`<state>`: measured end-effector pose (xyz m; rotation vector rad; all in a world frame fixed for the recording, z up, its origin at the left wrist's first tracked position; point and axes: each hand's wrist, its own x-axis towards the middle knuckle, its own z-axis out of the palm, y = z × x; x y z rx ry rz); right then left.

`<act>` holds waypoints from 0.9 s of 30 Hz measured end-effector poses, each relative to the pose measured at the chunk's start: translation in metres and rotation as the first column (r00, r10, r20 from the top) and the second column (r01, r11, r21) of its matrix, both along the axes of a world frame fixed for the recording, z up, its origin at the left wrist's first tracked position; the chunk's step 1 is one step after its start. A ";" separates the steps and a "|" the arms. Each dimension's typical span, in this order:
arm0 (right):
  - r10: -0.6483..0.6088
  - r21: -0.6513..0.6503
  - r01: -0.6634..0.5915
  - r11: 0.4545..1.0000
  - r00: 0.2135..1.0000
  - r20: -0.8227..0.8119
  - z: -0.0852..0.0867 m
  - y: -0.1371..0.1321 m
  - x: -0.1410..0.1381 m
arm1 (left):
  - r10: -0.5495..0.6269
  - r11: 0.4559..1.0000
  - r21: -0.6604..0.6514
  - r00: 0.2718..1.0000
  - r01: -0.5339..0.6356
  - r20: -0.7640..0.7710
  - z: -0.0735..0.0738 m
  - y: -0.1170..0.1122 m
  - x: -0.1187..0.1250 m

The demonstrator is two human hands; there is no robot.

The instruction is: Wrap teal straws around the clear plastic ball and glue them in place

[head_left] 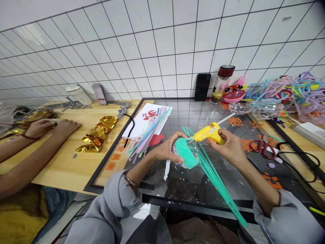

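Observation:
My left hand (169, 149) is closed round a clear, rounded plastic container (194, 149), with the thumb on its near side. Rows of mint-green strips (186, 154) wrap its middle like a band. A yellow glue gun (207, 133) is in my right hand (227, 145), fingers curled round its handle. Its nozzle points left and meets the upper edge of the green band; whether glue is coming out is too small to tell. Long loose green strips (220, 189) trail from beside the container down to the lower right, past the table's front edge.
Pastel strips (149, 132) lie on white paper (132, 130) left of centre. Red-handled scissors (262, 148) and a black cable (304, 152) are at right. Behind stand a phone (202, 87), a bottle (222, 84) and a colourful strip pile (286, 91). Another person's hands (63, 128) work at left near gold foil (98, 134).

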<state>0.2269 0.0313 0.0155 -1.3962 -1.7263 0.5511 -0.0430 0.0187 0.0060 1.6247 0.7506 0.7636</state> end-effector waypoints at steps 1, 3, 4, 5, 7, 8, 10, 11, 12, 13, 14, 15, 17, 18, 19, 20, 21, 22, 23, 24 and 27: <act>0.011 -0.002 -0.011 1.000 1.000 -0.002 0.000 0.000 0.000 | -0.003 1.000 -0.001 1.000 0.003 0.003 0.000 0.000 0.000; 0.023 0.002 -0.023 1.000 1.000 0.007 0.000 -0.002 -0.001 | -0.003 1.000 0.001 1.000 0.003 0.005 0.000 0.000 0.000; 0.022 0.004 -0.022 1.000 1.000 0.014 0.001 -0.002 -0.002 | 0.000 1.000 0.003 1.000 0.000 0.005 0.000 0.000 0.000; 0.017 0.006 -0.017 1.000 1.000 0.020 0.001 -0.003 -0.002 | 0.004 1.000 0.005 1.000 -0.004 0.004 0.000 0.000 0.001; -0.008 0.009 0.007 1.000 0.999 0.033 0.001 -0.003 -0.004 | 0.008 1.000 0.009 1.000 -0.009 0.005 0.001 -0.001 0.001; -0.023 0.011 0.023 1.000 0.999 0.040 0.001 -0.003 -0.004 | 0.006 1.000 0.009 1.000 -0.007 0.013 0.002 -0.001 0.002; -0.049 0.014 0.049 0.999 0.997 0.051 0.000 -0.003 -0.004 | 0.001 1.000 0.007 1.000 -0.001 0.027 0.002 -0.001 0.002; -0.056 0.014 0.056 0.998 0.997 0.053 0.000 -0.002 -0.003 | 0.001 1.000 0.003 1.000 -0.001 0.028 0.002 -0.002 0.002; -0.059 0.012 0.058 0.998 0.997 0.052 0.000 -0.002 -0.003 | 0.002 1.000 -0.001 1.000 -0.002 0.025 0.002 -0.002 0.002; -0.058 0.009 0.058 0.998 0.997 0.048 0.000 -0.002 -0.002 | 0.002 1.000 -0.006 1.000 -0.002 0.020 0.002 -0.002 0.001; -0.055 0.006 0.055 0.998 0.998 0.041 0.000 -0.001 -0.002 | 0.001 1.000 -0.012 1.000 -0.001 0.015 0.002 -0.002 0.001; -0.048 0.001 0.048 0.999 0.998 0.032 0.000 -0.001 -0.001 | 0.000 1.000 -0.019 1.000 0.000 0.010 0.002 -0.002 0.001; -0.033 -0.003 0.033 0.999 0.999 0.014 0.001 -0.001 -0.001 | 0.003 1.000 -0.025 1.000 -0.002 0.007 0.002 -0.001 0.001; -0.028 -0.001 0.028 1.000 1.000 0.012 0.001 -0.001 -0.001 | 0.006 1.000 -0.022 1.000 -0.006 0.003 0.002 -0.001 0.001; -0.028 0.003 0.028 1.000 0.999 0.016 0.001 -0.002 -0.002 | 0.011 1.000 -0.015 1.000 -0.011 -0.004 0.002 -0.001 0.001; -0.030 0.009 0.030 1.000 0.999 0.023 0.001 -0.002 -0.002 | 0.015 1.000 -0.005 1.000 -0.015 -0.010 0.003 -0.001 0.001; -0.033 0.015 0.033 0.999 0.999 0.032 0.001 -0.003 -0.003 | 0.017 1.000 0.005 1.000 -0.017 -0.013 0.003 -0.001 0.002; -0.037 0.020 0.036 0.999 0.999 0.040 0.001 -0.003 -0.003 | 0.017 1.000 0.011 1.000 -0.017 -0.014 0.004 -0.001 0.002; -0.037 0.022 0.036 0.999 0.998 0.046 0.001 -0.003 -0.003 | 0.017 1.000 0.013 1.000 -0.017 -0.015 0.004 -0.001 0.002; -0.038 0.023 0.036 0.999 0.998 0.048 0.000 -0.003 -0.003 | 0.016 1.000 0.009 1.000 -0.016 -0.013 0.004 -0.001 0.002; -0.038 0.012 0.037 0.999 0.999 0.033 -0.001 -0.002 -0.003 | 0.009 1.000 -0.005 1.000 -0.009 -0.004 0.004 -0.001 0.002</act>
